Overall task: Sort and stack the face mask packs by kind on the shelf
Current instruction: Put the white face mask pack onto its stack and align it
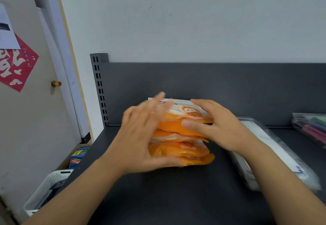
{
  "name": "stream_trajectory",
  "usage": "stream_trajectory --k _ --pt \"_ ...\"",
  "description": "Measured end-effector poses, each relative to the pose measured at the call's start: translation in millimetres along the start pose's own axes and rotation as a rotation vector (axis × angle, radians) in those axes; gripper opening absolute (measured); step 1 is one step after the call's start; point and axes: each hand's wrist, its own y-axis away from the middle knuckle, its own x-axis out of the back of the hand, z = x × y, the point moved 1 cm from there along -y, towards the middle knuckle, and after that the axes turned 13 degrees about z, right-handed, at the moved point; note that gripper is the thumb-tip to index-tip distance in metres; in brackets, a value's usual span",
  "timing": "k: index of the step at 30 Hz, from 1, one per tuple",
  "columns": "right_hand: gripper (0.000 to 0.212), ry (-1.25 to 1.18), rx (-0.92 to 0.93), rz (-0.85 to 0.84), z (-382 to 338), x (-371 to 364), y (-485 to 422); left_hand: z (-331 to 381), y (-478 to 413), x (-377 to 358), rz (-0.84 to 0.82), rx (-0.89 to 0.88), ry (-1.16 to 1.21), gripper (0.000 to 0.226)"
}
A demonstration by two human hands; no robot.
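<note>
A stack of several orange-and-white face mask packs [183, 136] stands in the middle of the dark grey shelf [176, 198]. My left hand [141, 136] lies flat against the stack's left side, fingers straight and blurred by motion. My right hand [217, 126] rests on the stack's upper right, fingers over the top pack and thumb against its front edge. To the right of the stack lies a pile of white masks in clear plastic packs [268, 154]. A clear pack of coloured masks [312, 127] sits at the far right edge.
The shelf has a dark back panel [211, 83] and a slotted upright post [99, 87] at its left. Below the shelf's left end stand a white slotted basket [47, 187] and a box of blue packets [77, 156]. A door with a red paper decoration [15, 64] is at the left.
</note>
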Motion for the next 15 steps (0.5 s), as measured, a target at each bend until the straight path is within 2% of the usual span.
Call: stream_trajectory --k 3,5,6,8,9,12,15 --pt "0.082 -0.425 -0.385 0.059 -0.9 1.0 -4.9 -6.1 -7.1 0.3 0.149 0.736 0.453 0.113" --pt "0.089 -0.576 -0.634 0.006 9.7 -1.6 -9.0 -9.5 -12.8 -5.9 0.084 1.183 0.694 0.1" --pt "0.092 -0.623 -0.724 -0.027 15.1 -3.6 -10.4 -10.6 -14.4 -9.2 0.009 1.335 0.826 0.086" --pt "0.086 -0.683 -0.844 -0.095 22.6 -8.7 -12.4 -9.4 -16.1 -12.4 -0.145 1.468 1.039 0.062" --pt "0.078 -0.708 -0.874 -0.129 22.5 -10.4 -12.6 -8.5 -15.8 -13.2 -0.188 1.495 1.098 0.061" --pt "0.053 -0.749 -0.886 -0.191 24.2 -15.0 -13.5 -11.9 -13.2 -17.9 -0.186 1.554 1.167 0.057" --pt "0.043 -0.74 -0.873 -0.195 26.3 -21.1 -14.0 -11.2 -12.2 -21.7 -0.136 1.586 1.216 0.051"
